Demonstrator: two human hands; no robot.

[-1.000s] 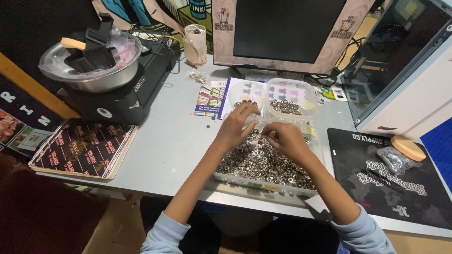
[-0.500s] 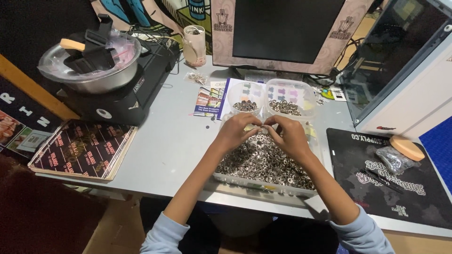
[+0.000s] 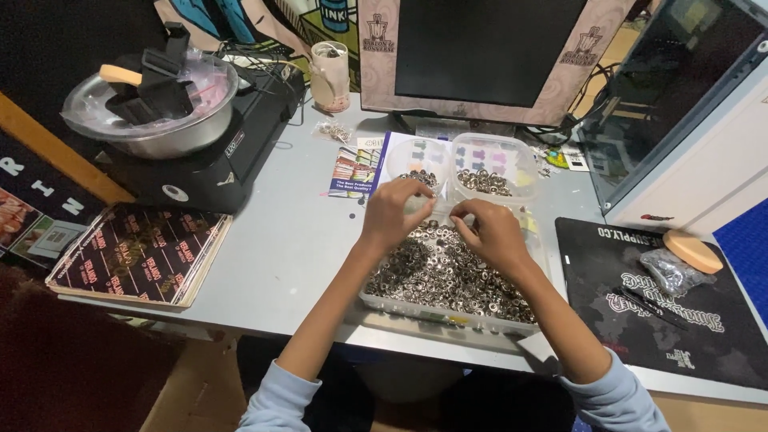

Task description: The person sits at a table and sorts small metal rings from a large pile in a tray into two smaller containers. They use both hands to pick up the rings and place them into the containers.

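Note:
A clear plastic tray (image 3: 448,316) full of small metal rings stands at the desk's front edge. Both hands hover over its far end. My left hand (image 3: 396,212) and my right hand (image 3: 486,230) pinch a small pale piece between them, fingertips nearly meeting. Just behind the hands stand two clear tubs: the left tub (image 3: 418,160) and the right tub (image 3: 492,166), each holding some metal rings.
A monitor (image 3: 480,56) stands at the back. A black machine with a metal bowl (image 3: 152,104) sits at the left, and a stack of dark printed sheets (image 3: 140,256) lies by the front left edge. On the right lies a black mat (image 3: 664,304) with a round tan pad (image 3: 694,251).
My left hand came back from the left tub toward the tray. Both hands drew together over the tray's far end and now pinch a small piece between them.

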